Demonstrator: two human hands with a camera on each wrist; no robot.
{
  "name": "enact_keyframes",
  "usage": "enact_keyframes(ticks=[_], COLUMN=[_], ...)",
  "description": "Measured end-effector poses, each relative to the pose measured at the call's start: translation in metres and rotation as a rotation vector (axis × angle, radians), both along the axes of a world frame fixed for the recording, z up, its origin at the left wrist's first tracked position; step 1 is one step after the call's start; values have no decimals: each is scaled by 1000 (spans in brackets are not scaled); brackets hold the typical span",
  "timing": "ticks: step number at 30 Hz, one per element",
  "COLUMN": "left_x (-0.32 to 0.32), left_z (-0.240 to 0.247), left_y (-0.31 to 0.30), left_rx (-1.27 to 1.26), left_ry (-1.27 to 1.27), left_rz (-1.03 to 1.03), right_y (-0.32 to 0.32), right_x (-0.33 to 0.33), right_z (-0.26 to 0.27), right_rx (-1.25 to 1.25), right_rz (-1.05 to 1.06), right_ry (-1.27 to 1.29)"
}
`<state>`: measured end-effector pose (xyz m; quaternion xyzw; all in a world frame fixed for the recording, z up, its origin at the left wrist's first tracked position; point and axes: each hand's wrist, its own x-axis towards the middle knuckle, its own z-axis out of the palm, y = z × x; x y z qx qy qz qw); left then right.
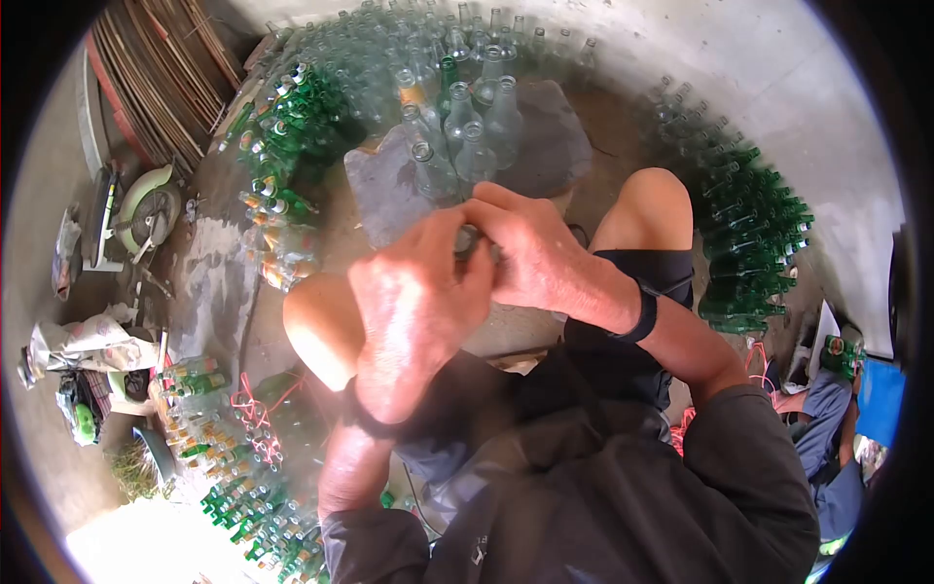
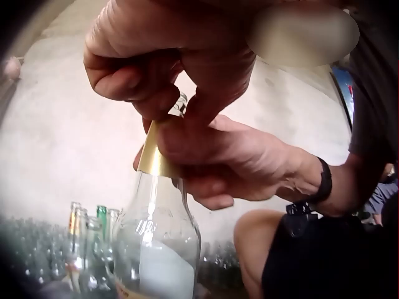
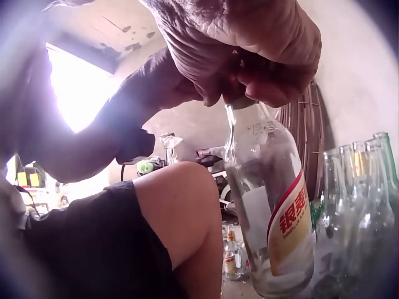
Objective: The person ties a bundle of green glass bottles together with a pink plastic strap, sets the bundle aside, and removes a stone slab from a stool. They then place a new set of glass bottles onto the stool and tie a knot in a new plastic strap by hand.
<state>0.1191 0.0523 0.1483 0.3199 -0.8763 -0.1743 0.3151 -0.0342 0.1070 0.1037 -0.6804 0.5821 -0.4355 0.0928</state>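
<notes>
Both of my hands meet at the neck of a clear glass bottle [image 2: 159,218], held upright in front of me. A gold foil neck label [image 2: 156,152] wraps the neck below its mouth. My left hand [image 1: 418,292] has curled fingers and thumb pinching at the top of the neck, by the foil's upper edge. My right hand [image 1: 545,243] grips the neck, its thumb lying over the foil in the left wrist view. A red, white and gold body label [image 3: 290,218] shows in the right wrist view. From the head view, the hands hide most of this bottle.
Several clear and green bottles [image 1: 472,146] stand on a grey slab [image 1: 555,127] ahead. Crowded rows of clear bottles [image 1: 370,49] line the wall. Green bottles [image 1: 749,243] are stacked at right, others [image 1: 292,117] at left. My bent knees [image 1: 647,200] flank the hands. Another person [image 1: 832,457] is at right.
</notes>
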Motion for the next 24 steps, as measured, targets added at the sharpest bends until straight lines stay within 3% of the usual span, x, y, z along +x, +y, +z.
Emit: enact_keyframes(ticks=[7,9,11,13,19,24], left_x=[-33,-33,-28,-24,-13,-7], left_z=[-19,-19,-20,-30,-46,-77], left_y=[-10,-20,-38,-61,-109,-121], left_rx=[131,354,396,477,700,774], left_ry=[-19,0,30,216,473,532], left_rz=[-174,-164,-156,-77,113,215], right_y=[17,15,13,8,-15,-33], right_x=[-42,-60,-79,-90,-114,-126], right_z=[-12,-15,-16,-17,-43,-65], right_rx=[89,72,230,251,232,299], right_rz=[-147,-175,-294,-287,-396,-409], right_ry=[125,126,9,-129,68,-29])
